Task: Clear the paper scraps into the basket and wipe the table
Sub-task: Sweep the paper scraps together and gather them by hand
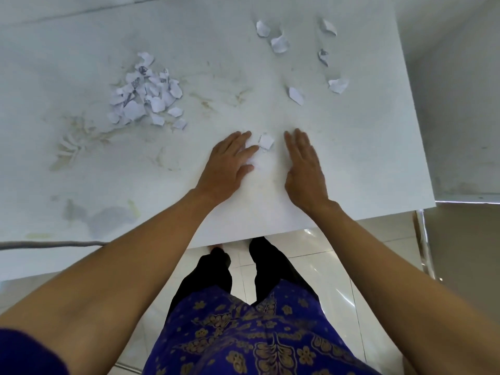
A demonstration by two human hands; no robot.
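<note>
tabletop (189,185): white, stained | scrap pile (147,96): far left, long axis running near-to-far | loose scraps (278,44): far right, scattered | left hand (228,163), right hand (304,163): flat, fingers straight, holding nothing | small scrap (266,142): between both hands' fingertips

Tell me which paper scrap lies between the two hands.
The small scrap with dark print on its left edge, lying between the left hand and right hand; the other scraps lie farther up the table.
</note>
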